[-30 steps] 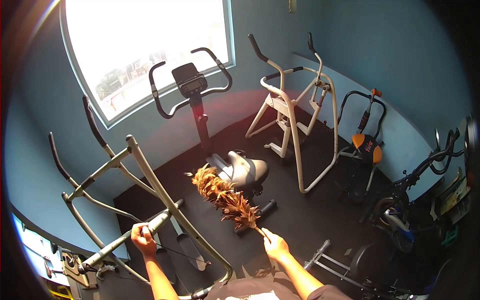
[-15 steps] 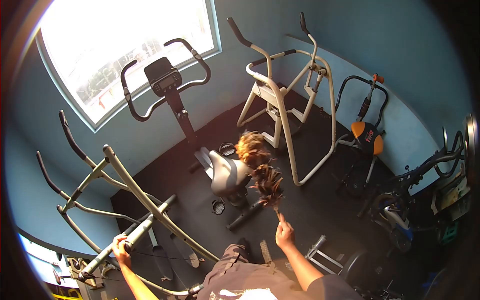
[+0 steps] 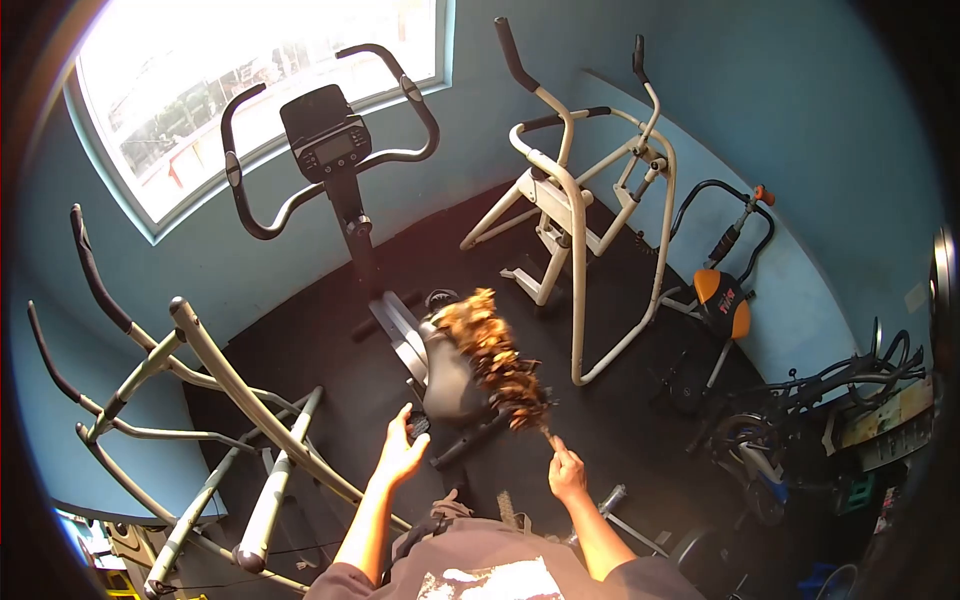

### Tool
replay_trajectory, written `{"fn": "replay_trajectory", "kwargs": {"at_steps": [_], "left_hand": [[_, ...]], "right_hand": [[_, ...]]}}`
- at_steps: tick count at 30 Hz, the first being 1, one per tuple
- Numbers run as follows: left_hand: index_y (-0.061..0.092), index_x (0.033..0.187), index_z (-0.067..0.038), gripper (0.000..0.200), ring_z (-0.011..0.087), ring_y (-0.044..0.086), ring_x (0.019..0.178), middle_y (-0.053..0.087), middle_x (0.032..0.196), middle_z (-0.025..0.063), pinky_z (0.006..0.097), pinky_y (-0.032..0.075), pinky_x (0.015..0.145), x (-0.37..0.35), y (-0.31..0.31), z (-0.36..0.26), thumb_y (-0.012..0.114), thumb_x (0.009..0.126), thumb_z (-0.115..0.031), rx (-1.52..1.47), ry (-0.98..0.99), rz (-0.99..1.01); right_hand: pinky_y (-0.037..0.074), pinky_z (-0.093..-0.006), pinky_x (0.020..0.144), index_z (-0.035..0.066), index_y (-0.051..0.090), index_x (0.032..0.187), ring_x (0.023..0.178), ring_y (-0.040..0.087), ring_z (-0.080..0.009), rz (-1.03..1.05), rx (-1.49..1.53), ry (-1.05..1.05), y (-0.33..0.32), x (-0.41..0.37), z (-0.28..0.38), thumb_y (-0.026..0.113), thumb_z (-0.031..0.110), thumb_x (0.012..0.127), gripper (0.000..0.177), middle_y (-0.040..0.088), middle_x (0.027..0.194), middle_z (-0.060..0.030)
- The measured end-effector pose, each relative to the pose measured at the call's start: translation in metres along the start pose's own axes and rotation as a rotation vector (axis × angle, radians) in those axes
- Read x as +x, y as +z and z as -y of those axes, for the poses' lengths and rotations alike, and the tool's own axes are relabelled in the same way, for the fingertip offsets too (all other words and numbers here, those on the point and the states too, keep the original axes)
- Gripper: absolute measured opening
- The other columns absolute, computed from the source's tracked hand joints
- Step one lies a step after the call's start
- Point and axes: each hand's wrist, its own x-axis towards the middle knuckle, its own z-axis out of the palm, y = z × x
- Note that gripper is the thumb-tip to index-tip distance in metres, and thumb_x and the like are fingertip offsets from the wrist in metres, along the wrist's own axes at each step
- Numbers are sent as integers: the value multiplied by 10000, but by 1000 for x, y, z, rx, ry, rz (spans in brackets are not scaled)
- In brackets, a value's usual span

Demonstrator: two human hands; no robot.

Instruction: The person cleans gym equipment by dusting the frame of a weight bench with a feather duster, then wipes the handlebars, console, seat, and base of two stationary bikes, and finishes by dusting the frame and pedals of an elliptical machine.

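My right hand is wrapped round the handle of a brown feather duster, index finger along the stick. The duster's feathers overlap the seat of an exercise bike in this view. My left hand holds nothing and is raised in front of me, fingers apart, just below the seat and near a pedal. The bike's console and curved handlebars stand beyond, by the window.
A pale walker-type machine stands to the right of the bike, and an orange and black exerciser beyond it. On the left is another machine with a pale frame. More bike equipment sits at the lower right.
My left hand has let go of the left machine's frame and moved right, toward the bike seat. The feather duster has swung left across the seat. The view has shifted closer to the bike.
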Motion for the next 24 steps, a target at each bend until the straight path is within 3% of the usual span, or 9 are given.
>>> {"fn": "replay_trajectory", "kwargs": {"at_steps": [2,6,7,11,14,16,18,19,24], "left_hand": [[183,1571,-53,878,396,361,1418,287,1547,275,443,350,1154,29,19,5,703,900,-278,27,-12,117],[163,1563,10,964,374,265,1474,224,1587,277,411,221,1216,59,36,2,732,887,-378,111,-120,89],[186,1558,13,971,376,296,1459,297,1557,280,415,261,1199,65,37,9,743,874,-394,105,-122,66],[315,1488,17,872,298,504,1310,506,1433,209,385,405,1093,83,46,52,793,852,-341,-206,-169,53],[312,1498,-2,825,246,502,1289,544,1369,157,372,424,1067,79,40,42,778,881,-289,-474,-168,108],[272,1534,-19,816,197,569,1121,589,1242,107,337,484,952,83,37,58,755,907,-214,-412,-86,121],[229,1563,-39,855,170,584,939,614,1143,96,321,506,829,85,33,72,754,910,-211,-382,-327,211],[216,1573,-54,882,145,556,832,621,1079,83,308,499,745,83,35,74,764,906,-236,-494,-262,178],[248,1574,-118,751,158,612,956,635,1193,97,311,506,777,84,35,84,677,970,-234,-466,-343,130]], "right_hand": [[544,-453,775,33,588,1329,875,679,-402,-352,126,43,29,23,-25,520,82,928,410,682,996,-249],[540,-474,725,26,612,1300,837,671,-406,-216,197,-134,-7,28,14,553,126,932,386,674,930,-262],[537,-454,702,38,613,1303,819,671,-400,-59,67,-67,-26,24,39,572,112,926,386,664,879,-242],[514,-423,654,123,619,1321,733,651,-365,-190,64,-43,9,17,17,575,100,928,397,638,826,-175],[522,-439,646,171,623,1328,719,650,-356,-213,72,58,18,17,15,580,104,921,414,629,802,-143],[529,-450,638,190,624,1333,706,648,-348,2,-101,-170,-7,9,34,581,104,917,427,623,785,-130],[527,-433,623,195,630,1327,670,632,-342,-54,-124,-155,-9,25,38,584,113,915,422,617,777,-114],[523,-433,619,197,627,1331,666,629,-342,-73,-93,-145,-9,35,48,585,115,912,428,622,785,-115],[549,-469,634,213,595,1351,712,663,-305,175,-337,-279,-23,66,94,586,205,905,446,617,798,-84]]}}
